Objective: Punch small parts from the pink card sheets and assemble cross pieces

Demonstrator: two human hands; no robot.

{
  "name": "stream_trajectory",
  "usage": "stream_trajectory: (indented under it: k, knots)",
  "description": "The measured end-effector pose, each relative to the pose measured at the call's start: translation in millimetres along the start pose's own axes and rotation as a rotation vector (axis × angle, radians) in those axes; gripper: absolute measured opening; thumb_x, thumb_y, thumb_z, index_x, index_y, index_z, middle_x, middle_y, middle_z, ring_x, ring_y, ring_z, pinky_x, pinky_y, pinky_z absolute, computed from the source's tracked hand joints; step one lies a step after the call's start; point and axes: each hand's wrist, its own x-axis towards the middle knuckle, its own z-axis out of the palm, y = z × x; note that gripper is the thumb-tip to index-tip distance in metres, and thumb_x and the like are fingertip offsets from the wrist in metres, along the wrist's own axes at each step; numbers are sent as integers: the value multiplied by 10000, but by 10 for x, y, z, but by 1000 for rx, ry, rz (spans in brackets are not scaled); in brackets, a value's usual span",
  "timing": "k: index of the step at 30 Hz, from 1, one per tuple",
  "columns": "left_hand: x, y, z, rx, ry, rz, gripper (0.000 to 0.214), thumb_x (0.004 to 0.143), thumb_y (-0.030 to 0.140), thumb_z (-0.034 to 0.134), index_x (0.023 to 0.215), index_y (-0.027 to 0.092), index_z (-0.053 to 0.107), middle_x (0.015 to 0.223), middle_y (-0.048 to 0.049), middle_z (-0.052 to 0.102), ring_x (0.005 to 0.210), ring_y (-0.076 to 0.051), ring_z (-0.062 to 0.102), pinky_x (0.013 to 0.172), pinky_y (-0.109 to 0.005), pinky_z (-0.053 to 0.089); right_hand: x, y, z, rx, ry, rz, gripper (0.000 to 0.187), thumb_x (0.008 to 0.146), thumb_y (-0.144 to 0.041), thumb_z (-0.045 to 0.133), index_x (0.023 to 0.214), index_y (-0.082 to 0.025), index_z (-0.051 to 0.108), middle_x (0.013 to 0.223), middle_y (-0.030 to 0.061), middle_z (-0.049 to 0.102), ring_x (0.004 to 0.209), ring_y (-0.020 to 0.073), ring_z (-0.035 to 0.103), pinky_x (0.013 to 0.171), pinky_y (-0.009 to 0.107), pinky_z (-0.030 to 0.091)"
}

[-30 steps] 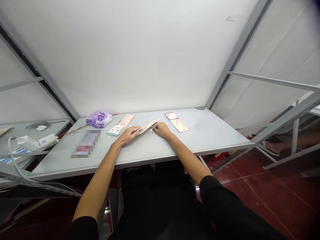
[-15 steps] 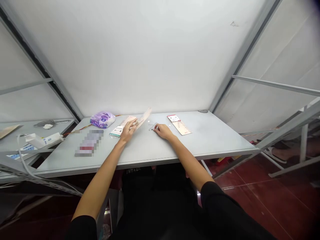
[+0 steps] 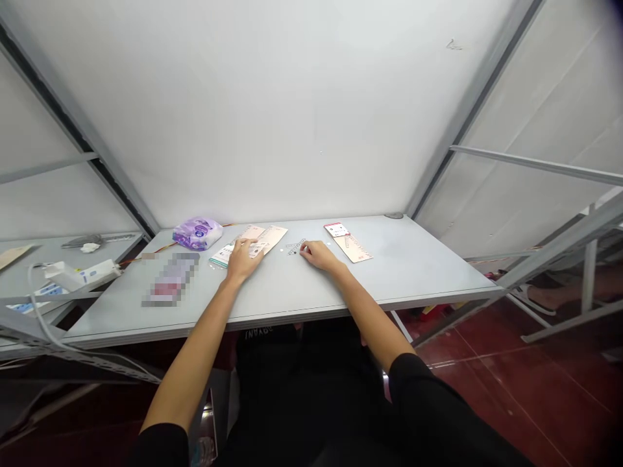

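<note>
Soft, even light falls on the worktop (image 3: 413, 266), its source out of view, and shadows there are faint. Behind the worktop, the white wall (image 3: 302, 117) is the brightest area. Below the worktop, it is dim enough that the black clothing (image 3: 311, 402) loses nearly all detail. Right of the worktop, the red floor (image 3: 477, 376) shows pale glare and looks smeared towards the picture's dark edge. Wide-angle stretching makes the posts (image 3: 471, 104) beside the worktop lean outward. On the worktop's left, coarse squares (image 3: 171, 279) mask one patch.
</note>
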Motion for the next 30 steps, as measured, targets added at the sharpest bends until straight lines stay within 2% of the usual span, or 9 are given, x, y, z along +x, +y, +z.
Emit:
stream_trajectory:
  k: [5, 11, 14, 18, 24, 30]
  knots:
    - [-15, 45, -27, -25, 45, 10, 396, 846, 400, 651, 1210, 247, 671, 1334, -110, 570, 1251, -330, 576, 1117, -486, 442, -12, -49, 43, -86, 36, 14, 184, 1027, -228, 500, 1109, -183, 659, 1066, 100, 720, 991, 213, 633, 785, 282, 430]
    - [-21, 88, -48, -61, 110, 31, 367, 844, 380, 656, 1179, 232, 678, 1321, -117, 574, 1273, -319, 563, 1145, -466, 426, -43, -70, 31, -106, 80, 3, 252, 1044, -208, 425, 1095, -174, 670, 1098, 117, 702, 956, 208, 626, 780, 294, 431]
    - [-24, 92, -51, -53, 103, 34, 361, 845, 381, 653, 1173, 233, 672, 1315, -114, 578, 1273, -321, 564, 1137, -475, 434, -42, -24, 2, -42, 68, -21, 214, 1006, -280, 550, 1102, -168, 705, 1044, 94, 688, 932, 201, 619, 807, 297, 446]
    - [-28, 89, -52, -47, 96, 45, 346, 856, 374, 651, 1175, 243, 671, 1295, -106, 582, 1275, -313, 562, 1139, -465, 431, -18, 75, -23, 33, 20, -59, 367, 877, -430, 771, 1174, -216, 740, 1043, 63, 666, 948, 189, 622, 860, 285, 456]
    - [-26, 93, -47, -50, 98, 51, 340, 851, 367, 664, 1163, 230, 678, 1304, -119, 578, 1257, -312, 568, 1142, -472, 429, 7, 106, 5, 76, 46, -116, 132, 941, -296, 712, 1004, -192, 764, 1049, 58, 653, 934, 158, 627, 890, 269, 450]
    - [-27, 99, -52, -48, 98, 39, 351, 852, 381, 647, 1173, 239, 667, 1314, -110, 570, 1274, -312, 561, 1148, -446, 418, -16, 54, 35, -32, 51, -101, 153, 1016, -261, 582, 1073, -189, 705, 1127, 75, 622, 949, 167, 623, 879, 280, 463]
